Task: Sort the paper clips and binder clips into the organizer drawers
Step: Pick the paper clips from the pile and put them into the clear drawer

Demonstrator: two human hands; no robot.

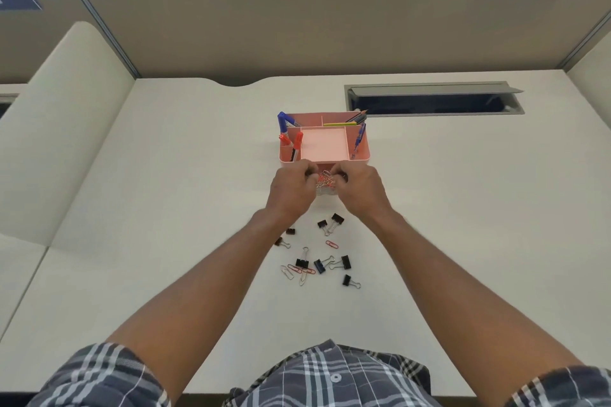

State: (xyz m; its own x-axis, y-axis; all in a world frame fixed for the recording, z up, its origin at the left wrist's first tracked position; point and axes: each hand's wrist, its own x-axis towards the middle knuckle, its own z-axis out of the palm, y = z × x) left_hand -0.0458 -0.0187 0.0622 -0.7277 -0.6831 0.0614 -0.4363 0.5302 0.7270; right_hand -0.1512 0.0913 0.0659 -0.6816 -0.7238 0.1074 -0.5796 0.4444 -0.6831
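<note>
In the head view, a pink organizer (323,139) is seen standing on a pale desk (165,192), with pens and pencils (344,122) held in its outer compartments and a bare square tray in its middle. Just in front of it, a small clear drawer (326,187) is drawn out, and a heap of red and silver paper clips (325,179) is seen inside it. The drawer is flanked by both hands: the left hand (291,192) is curled at its left edge and the right hand (358,190) at its right edge, fingers bent inward over the clips. Whether the drawer's walls or the clips themselves are pinched cannot be told, since the fingertips are hidden. Nearer the person, black binder clips (334,225) are scattered on the desk, well apart from the drawer, and several loose paper clips (299,271) are mixed among them. A checked shirt (330,377) is visible at the bottom edge.
</note>
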